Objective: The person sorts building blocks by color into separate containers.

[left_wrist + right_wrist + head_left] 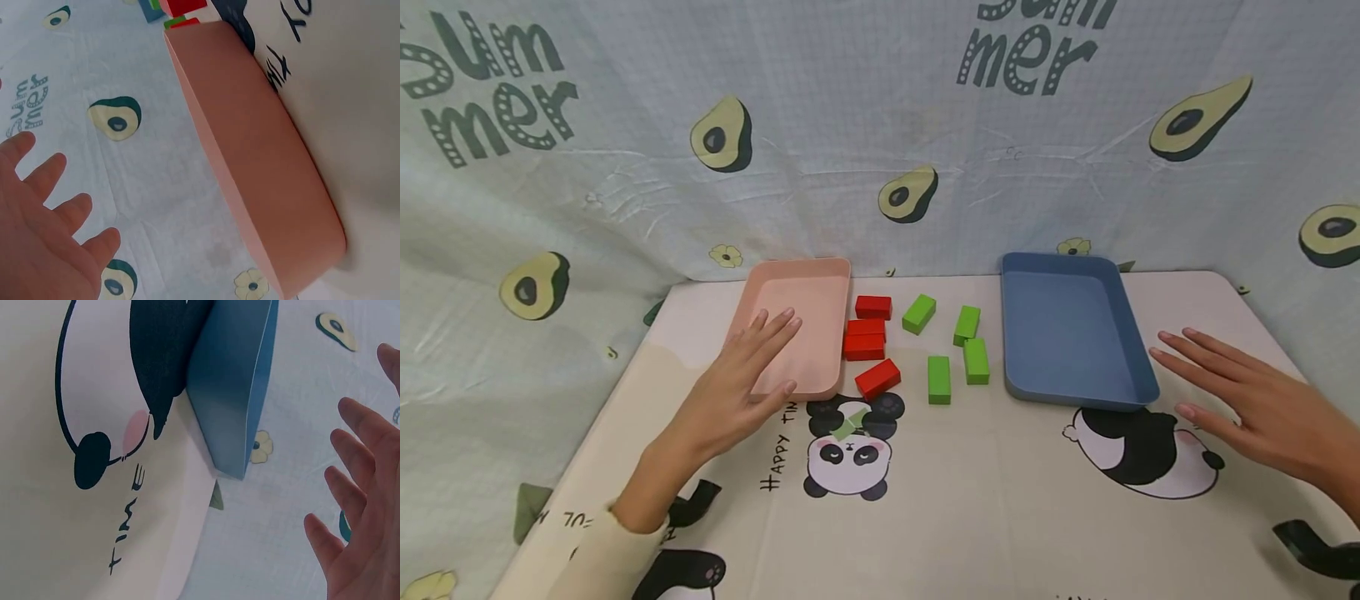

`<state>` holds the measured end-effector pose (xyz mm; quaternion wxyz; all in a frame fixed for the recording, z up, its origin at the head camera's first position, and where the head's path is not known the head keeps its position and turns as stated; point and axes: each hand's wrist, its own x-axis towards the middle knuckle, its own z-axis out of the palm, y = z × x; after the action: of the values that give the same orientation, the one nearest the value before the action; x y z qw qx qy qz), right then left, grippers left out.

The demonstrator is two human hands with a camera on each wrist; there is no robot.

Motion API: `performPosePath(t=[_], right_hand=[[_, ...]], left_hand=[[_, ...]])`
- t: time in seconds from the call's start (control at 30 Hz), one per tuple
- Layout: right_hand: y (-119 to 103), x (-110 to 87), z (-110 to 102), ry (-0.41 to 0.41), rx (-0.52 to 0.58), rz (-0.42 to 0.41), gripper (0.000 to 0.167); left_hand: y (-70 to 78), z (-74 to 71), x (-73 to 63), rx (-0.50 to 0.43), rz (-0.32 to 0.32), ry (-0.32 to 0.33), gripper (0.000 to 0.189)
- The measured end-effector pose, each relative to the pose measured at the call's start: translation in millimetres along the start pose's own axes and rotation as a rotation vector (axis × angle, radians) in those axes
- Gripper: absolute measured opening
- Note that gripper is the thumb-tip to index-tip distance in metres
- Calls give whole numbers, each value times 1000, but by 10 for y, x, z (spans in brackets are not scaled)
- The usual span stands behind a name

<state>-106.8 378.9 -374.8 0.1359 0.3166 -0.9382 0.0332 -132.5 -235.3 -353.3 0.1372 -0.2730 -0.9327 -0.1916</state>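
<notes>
While the left hand [735,387] is hovering, fingers loose and empty, above the pink tray [811,293] by the tabletop's [955,492] far-left corner, the right hand [1258,408], fingers likewise free, is hanging beside the blue tray [1063,325]; red blocks [864,347], apparently four, and green blocks [939,381] are lying between the trays.

The pink tray [817,333] and blue tray [1071,333] are plain.
</notes>
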Motion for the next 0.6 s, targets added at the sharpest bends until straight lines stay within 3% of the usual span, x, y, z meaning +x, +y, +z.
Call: performPosePath(t=[0.3, 0.6], right_hand=[[-2, 14, 89, -14, 35, 47, 85], [39, 27, 157, -40, 117, 137, 83]], left_hand=[[143, 121, 125, -145, -45, -82, 75], [257, 257, 257, -306, -52, -95, 71]])
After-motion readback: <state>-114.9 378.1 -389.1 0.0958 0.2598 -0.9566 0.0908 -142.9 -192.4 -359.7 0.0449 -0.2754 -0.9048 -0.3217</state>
